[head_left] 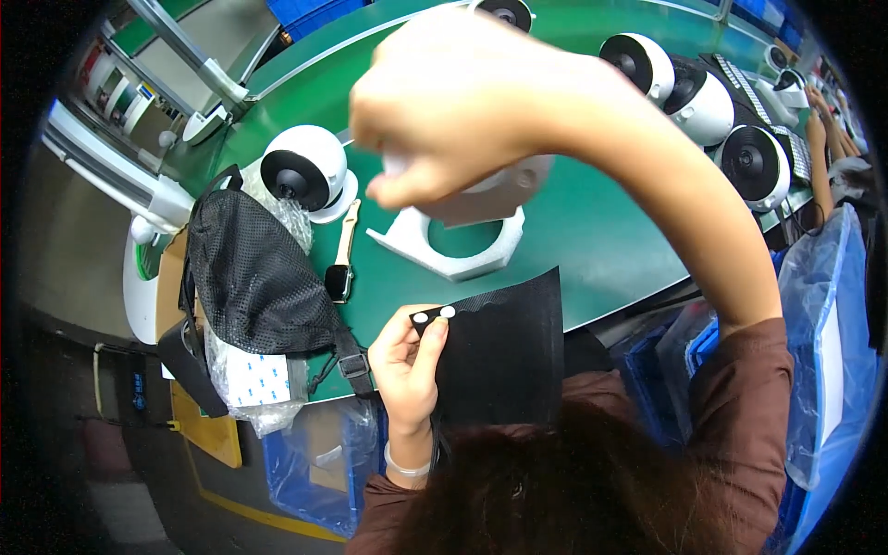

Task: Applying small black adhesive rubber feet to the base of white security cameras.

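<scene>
My left hand (407,370) pinches a small black piece with white round dots (433,319) between thumb and fingers. Against it hangs a flat black sheet (504,347) with a fine-mesh upper edge; whether the two are joined I cannot tell. My right hand (453,106) is raised over the table with its fingers curled closed, close to the camera and slightly blurred. A whitish bit shows by its thumb, too unclear to name. Below that hand, partly hidden by it, is a white rounded device (504,190), above a white foam ring (462,264) on the green table.
Left on the table (610,222) are a white round camera-like device (308,171), a smartwatch (340,277) and a black mesh bag (254,268). More white-and-black devices (754,166) stand at the right. Plastic-lined blue bins (319,462) sit below the edge. Another person's arm (819,153) shows far right.
</scene>
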